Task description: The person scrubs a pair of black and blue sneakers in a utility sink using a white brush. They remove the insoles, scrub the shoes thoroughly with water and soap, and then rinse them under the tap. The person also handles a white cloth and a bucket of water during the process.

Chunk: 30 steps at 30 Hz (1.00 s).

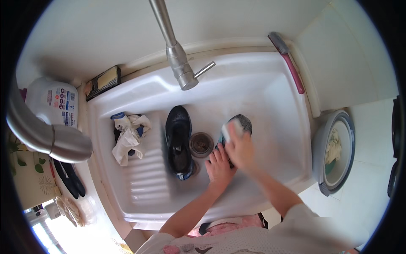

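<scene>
In the head view, my right hand (240, 149) grips a whitish block (232, 129), perhaps soap or a sponge, pressed against the upper of a dark grey shoe (245, 122). My left hand (219, 165) is on the heel end of that same shoe and covers much of it. Just left of them a black shoe (178, 136) lies sole down in the white laundry sink (272, 158), its opening facing up. Between the shoes is the round drain (201, 144). White socks (128, 139) with blue and dark parts lie bunched on the ribbed washboard (149, 181) at the left.
A metal faucet (182, 66) reaches over the sink's back. A pink-handled brush (293, 71) rests on the right rim, a soap dish (104, 81) at the back left corner. A detergent jug (60, 101) stands left, near a curved metal pipe (47, 136). Right is a grey basin (320, 155) holding cloth.
</scene>
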Tool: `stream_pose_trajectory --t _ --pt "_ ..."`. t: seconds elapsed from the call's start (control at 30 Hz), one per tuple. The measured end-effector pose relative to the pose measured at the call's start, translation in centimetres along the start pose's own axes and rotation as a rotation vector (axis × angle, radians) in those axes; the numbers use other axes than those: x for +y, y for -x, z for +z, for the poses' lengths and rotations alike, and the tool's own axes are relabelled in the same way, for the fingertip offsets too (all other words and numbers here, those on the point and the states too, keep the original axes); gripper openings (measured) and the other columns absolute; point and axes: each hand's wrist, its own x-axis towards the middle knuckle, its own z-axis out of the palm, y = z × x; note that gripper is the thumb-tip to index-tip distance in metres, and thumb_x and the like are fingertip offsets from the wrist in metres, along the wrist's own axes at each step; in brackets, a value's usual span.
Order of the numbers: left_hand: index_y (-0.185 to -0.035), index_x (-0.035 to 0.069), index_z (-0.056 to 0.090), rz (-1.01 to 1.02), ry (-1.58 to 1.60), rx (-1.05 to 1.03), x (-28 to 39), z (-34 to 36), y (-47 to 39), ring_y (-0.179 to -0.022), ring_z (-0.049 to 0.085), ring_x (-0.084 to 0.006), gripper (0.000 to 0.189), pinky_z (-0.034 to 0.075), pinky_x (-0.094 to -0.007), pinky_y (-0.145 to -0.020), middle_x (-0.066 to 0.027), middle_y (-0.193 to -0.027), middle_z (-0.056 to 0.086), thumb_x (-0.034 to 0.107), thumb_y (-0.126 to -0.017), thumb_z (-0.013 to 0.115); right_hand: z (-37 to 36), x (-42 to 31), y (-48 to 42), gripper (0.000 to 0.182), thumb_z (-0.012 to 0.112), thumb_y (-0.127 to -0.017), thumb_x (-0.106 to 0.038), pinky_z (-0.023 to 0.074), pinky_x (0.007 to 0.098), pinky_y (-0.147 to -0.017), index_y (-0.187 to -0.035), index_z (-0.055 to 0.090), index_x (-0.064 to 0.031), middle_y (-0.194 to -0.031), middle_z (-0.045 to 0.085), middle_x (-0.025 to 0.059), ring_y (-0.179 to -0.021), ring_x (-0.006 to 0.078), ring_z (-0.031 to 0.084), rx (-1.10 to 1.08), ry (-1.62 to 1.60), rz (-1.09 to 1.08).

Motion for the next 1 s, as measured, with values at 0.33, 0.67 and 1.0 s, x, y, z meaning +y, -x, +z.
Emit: stream_pose_trajectory --t 0.33,0.67,1.0 --pt "-0.137 -0.004 0.03 0.021 -0.034 0.001 0.1 -0.3 0.4 -0.101 0.05 -0.0258 0.099 0.041 -0.0396 -0.074 -0.0167 -0.12 0.049 0.051 -0.065 0.072 -0.4 -0.1 -0.8 0.068 0.064 -0.076 -0.026 0.045 0.0497 -0.08 -0.139 0.039 -0.0224 -0.098 0.049 0.0327 -0.084 0.0463 0.053 -0.027 0.027 0.026" --pt "-0.136 -0.004 0.032 0.021 -0.053 -0.001 0.3 -0.2 0.1 -0.1 0.049 -0.0246 0.098 0.041 -0.0389 -0.073 -0.0153 -0.118 0.049 0.053 -0.066 0.07 0.1 0.7 -2.1 0.057 0.059 -0.081 -0.032 0.0445 0.0524 -0.075 -0.135 0.045 -0.0198 -0.102 0.054 0.0325 -0.09 0.0436 0.055 0.024 0.132 -0.113" --pt "-0.136 -0.004 0.031 0.021 -0.015 0.013 0.5 0.1 0.2 -0.098 0.05 -0.0248 0.099 0.041 -0.0395 -0.072 -0.0147 -0.116 0.05 0.051 -0.065 0.071 1.4 2.8 -2.8 0.062 0.061 -0.077 -0.024 0.0465 0.0503 -0.075 -0.136 0.044 -0.0231 -0.098 0.053 0.0279 -0.086 0.0435 0.056 0.244 0.101 -0.124"
